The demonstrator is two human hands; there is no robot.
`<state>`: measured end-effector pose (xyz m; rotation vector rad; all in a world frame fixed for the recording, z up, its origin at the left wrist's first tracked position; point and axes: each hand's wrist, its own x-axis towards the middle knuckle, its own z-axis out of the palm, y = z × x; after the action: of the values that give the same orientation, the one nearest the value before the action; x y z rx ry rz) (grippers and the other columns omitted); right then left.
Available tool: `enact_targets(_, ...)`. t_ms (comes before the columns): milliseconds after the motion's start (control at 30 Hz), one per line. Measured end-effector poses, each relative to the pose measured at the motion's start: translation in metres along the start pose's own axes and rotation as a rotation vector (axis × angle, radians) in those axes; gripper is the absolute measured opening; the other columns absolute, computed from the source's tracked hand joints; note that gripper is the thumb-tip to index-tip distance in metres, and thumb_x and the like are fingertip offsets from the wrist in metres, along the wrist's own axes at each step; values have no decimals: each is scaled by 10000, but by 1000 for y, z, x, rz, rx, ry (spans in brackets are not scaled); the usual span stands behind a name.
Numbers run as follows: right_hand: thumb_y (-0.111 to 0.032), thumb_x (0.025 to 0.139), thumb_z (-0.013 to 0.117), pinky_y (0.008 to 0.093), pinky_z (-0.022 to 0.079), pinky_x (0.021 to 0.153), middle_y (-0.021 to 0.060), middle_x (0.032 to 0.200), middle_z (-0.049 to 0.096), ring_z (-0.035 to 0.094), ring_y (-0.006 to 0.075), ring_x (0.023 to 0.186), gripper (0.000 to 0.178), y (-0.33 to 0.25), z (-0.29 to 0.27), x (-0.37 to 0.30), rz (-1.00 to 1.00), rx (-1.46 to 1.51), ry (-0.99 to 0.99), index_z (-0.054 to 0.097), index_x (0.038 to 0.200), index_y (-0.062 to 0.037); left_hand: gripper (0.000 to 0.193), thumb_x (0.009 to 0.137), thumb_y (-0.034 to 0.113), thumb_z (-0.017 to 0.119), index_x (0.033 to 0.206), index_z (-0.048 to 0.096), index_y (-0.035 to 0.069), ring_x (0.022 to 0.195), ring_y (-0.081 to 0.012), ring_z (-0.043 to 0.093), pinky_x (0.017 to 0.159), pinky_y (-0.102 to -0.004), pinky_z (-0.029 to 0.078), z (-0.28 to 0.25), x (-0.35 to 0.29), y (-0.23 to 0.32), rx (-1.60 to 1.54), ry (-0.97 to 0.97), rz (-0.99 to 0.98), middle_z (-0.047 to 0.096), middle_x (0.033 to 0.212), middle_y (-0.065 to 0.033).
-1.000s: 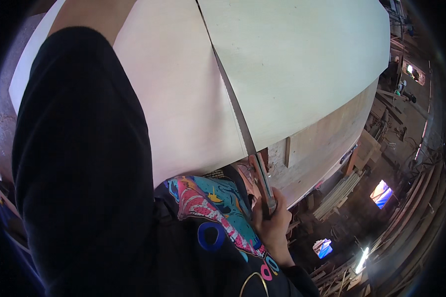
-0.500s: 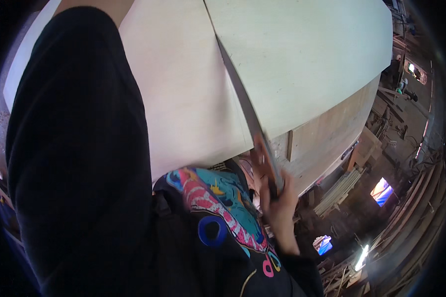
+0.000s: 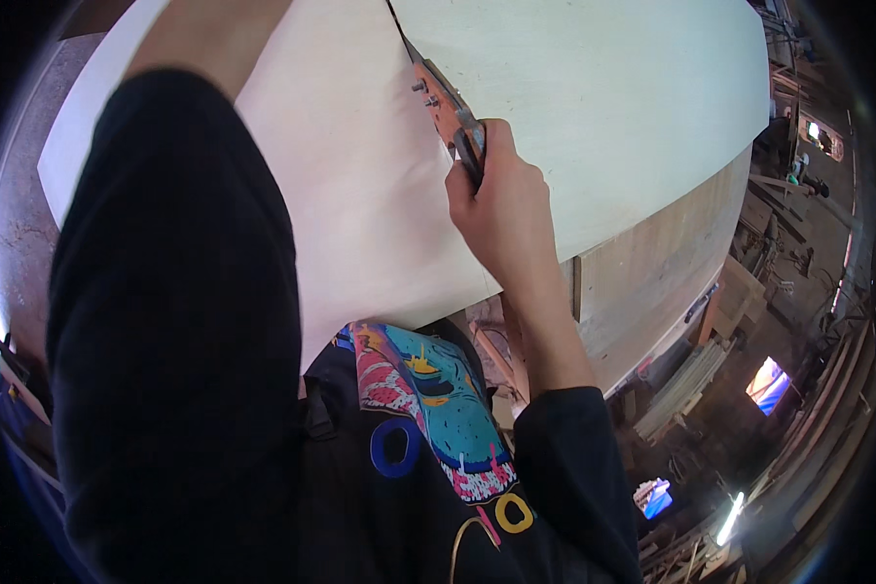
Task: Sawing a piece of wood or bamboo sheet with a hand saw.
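My right hand [image 3: 504,200] is closed round the grip of a hand saw [image 3: 440,105], whose orange-brown handle plate carries metal bolts. Only a short dark part of its blade shows, running up into a narrow cut in a large pale sheet of plywood [image 3: 603,127]; the rest of the blade is hidden. The handle lies low over the sheet along the cut line. My left forearm [image 3: 209,39] reaches forward over the sheet's left part, and its hand lies beyond the upper edge of the picture.
A brown wooden panel [image 3: 667,263] shows under the sheet's right edge. Stacked wood strips [image 3: 686,389] and long boards [image 3: 827,438] lie at the lower right. A lit tube lamp [image 3: 730,519] shines there. Grey floor [image 3: 29,195] shows at the far left.
My right hand has pushed the saw forward and up along the cut, from beside the sheet's near edge to over the sheet. Most of the blade has gone out of sight.
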<state>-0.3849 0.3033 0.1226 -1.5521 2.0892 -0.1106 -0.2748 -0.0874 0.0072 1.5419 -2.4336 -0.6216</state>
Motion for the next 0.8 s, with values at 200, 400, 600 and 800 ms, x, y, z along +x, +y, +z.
enact_targets(200, -117, 884, 615, 484, 536, 705, 256, 874, 670, 668, 442, 810, 499, 31, 4, -17, -164, 457, -129, 432, 1331, 6, 1080, 764, 808, 514, 1583, 216, 170, 1511, -415, 26, 1113, -746, 7, 46, -173, 152, 103, -356, 344, 61, 1651, -176)
enact_targets(400, -110, 918, 616, 474, 531, 760, 274, 1029, 667, 654, 466, 928, 602, 31, 28, -17, -458, 481, 144, 373, 1467, -74, 1166, 680, 792, 646, 1594, 115, 300, 1527, -334, -57, 1129, -720, -59, 55, -185, 147, 280, -255, 256, 3, 1669, -61)
enact_targets(600, -80, 928, 580, 477, 537, 776, 288, 1068, 659, 648, 475, 948, 575, 48, -13, -61, -314, 289, 90, 384, 1469, -94, 1210, 686, 846, 570, 1596, 136, 178, 1512, -416, -14, 1101, -755, -20, 58, -199, 201, 635, -288, -9, 5, 1655, -172)
enact_targets(800, -35, 920, 620, 368, 543, 689, 240, 1109, 676, 715, 354, 878, 587, 68, -58, -205, -165, 214, 45, 399, 1463, -19, 1287, 628, 850, 631, 1601, 98, 198, 1513, -402, -66, 1090, -762, -36, 61, -187, 173, 378, -299, 222, -24, 1660, -149)
